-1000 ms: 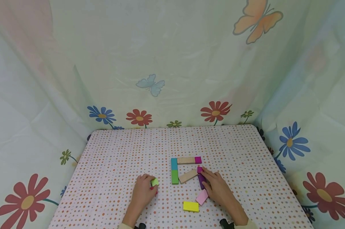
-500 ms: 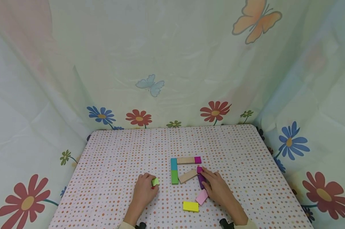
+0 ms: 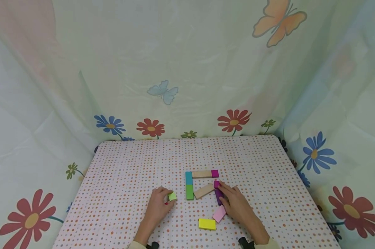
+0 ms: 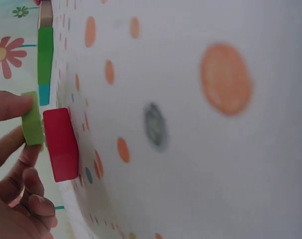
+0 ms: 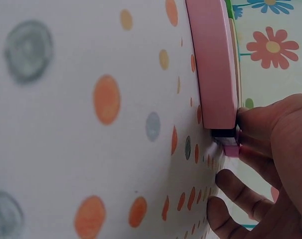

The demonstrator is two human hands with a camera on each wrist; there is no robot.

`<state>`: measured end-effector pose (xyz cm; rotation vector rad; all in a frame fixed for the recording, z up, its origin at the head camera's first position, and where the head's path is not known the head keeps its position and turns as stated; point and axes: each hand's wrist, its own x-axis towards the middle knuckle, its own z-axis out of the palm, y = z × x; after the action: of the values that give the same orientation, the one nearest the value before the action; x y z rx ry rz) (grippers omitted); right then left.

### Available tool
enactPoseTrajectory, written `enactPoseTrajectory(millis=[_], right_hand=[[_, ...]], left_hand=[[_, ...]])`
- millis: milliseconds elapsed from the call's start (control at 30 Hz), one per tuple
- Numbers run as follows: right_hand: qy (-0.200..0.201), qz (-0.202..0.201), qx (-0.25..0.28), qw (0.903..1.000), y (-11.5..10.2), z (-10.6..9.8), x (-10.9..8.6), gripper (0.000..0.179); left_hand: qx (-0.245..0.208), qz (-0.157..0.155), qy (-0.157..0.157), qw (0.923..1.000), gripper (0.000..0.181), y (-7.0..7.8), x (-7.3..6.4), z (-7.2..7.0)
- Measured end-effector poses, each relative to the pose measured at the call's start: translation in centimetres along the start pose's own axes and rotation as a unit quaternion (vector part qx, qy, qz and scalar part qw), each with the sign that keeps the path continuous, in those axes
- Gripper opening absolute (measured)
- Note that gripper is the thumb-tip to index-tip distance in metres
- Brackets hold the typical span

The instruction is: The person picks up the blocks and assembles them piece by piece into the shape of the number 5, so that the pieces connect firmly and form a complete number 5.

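My left hand (image 3: 157, 205) pinches a light green block (image 4: 32, 119) between thumb and fingers. Close beside it in the left wrist view, a red block (image 4: 61, 144) lies on the table, mostly hidden by the hand in the head view. My right hand (image 3: 237, 205) rests against a dark purple block (image 3: 218, 196), its fingers extended. One fingertip touches the small magenta block (image 3: 217, 184) at the far end of the purple one. Near the thumb sits a pink block (image 3: 219, 213); in the right wrist view this pink block (image 5: 213, 64) partly covers the purple one.
A blue block (image 3: 189, 177) and a green block (image 3: 189, 192) form a line. From the blue one runs a plain wooden block (image 3: 202, 174) ending at another magenta block (image 3: 215, 173). A second wooden block (image 3: 204, 191) lies slanted. A yellow block (image 3: 207, 224) is nearest the front.
My left hand has shifted slightly right and away from me, carrying the light green block. My right hand and the blocks around it have stayed put.
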<state>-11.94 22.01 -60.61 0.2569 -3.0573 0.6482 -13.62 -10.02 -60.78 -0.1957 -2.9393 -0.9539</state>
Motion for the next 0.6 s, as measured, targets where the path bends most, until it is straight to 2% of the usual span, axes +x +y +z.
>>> enactPoseTrajectory(millis=[133,233,433,533,600], right_hand=[[0.004,-0.001,0.0,1.0,0.0,0.0,0.0,0.051],[0.003,-0.002,0.0,1.0,-0.1,-0.1,0.0,0.051],[-0.002,0.003,0.0,1.0,-0.1,0.0,0.0,0.05],[-0.003,0.005,0.001,1.0,-0.1,0.0,0.0,0.051],[-0.003,0.005,0.001,1.0,0.0,0.0,0.0,0.051]], left_hand=[[-0.043,0.036,-0.024,0.9981,0.032,0.4,-0.1,-0.1],[-0.072,0.059,-0.062,0.9937,0.032,0.8,-0.3,-0.3],[-0.121,0.104,-0.163,0.9736,0.033,1.5,-0.9,-0.7],[-0.122,0.114,-0.2,0.9655,0.033,1.6,-1.1,-0.6],[-0.114,0.114,-0.217,0.9627,0.032,1.7,-1.2,-0.5]])
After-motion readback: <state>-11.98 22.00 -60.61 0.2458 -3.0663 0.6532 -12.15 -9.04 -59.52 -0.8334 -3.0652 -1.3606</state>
